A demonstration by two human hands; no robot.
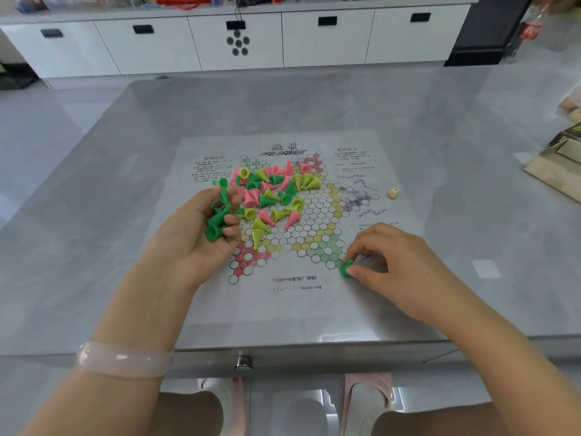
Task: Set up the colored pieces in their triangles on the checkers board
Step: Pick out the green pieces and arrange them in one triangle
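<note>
Paper checkers board (284,303), a white printed sheet with a star of circles and faded coloured triangles, lies flat on the grey marbled counter (94,184). Heaped on the far-left part of the board's star is a loose pile of small plastic cone-shaped pieces (270,191) in pink, yellow-green and dark green, most of them tipped on their sides. At the left edge of that pile, the left hand (201,228) is cupped palm up with its fingers curled around a handful of dark green cone pieces (217,215). The right hand (386,259) rests at the near-right point of the star, thumb and forefinger pinched narrowly on a single dark green piece (345,269) that sits at the tip of the faded green triangle there. Right of the board's star, on the sheet's margin, lies a small pale die (393,192). A translucent pale pink bangle (124,360) circles the left wrist. Beyond the board's far edge, white cabinets with black handles (235,39) stand against the wall.
</note>
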